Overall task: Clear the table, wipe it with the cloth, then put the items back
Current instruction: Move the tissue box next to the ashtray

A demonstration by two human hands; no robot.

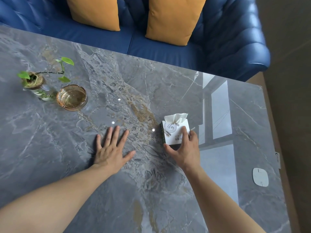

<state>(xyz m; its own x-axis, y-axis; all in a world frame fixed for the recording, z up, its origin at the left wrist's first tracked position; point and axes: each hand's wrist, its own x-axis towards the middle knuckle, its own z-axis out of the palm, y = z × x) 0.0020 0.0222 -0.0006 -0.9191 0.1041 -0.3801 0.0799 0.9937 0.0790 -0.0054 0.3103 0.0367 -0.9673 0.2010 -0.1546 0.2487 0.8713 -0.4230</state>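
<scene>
The right hand [184,149] was clamped on the tissue box [175,132], thumb on the near edge and fingers over the top, which looked like a grip for shifting it. The left hand [111,149] lay flat with fingers spread on the grey marble counter [117,190], holding nothing, probably just bracing. The box was small and white with a dark side, one tissue sticking up. Well beyond the left hand sat an amber glass ashtray [72,97] right beside a little plant in a glass bottle [36,84]. No cloth in sight, so hard to say which stage this was.
</scene>
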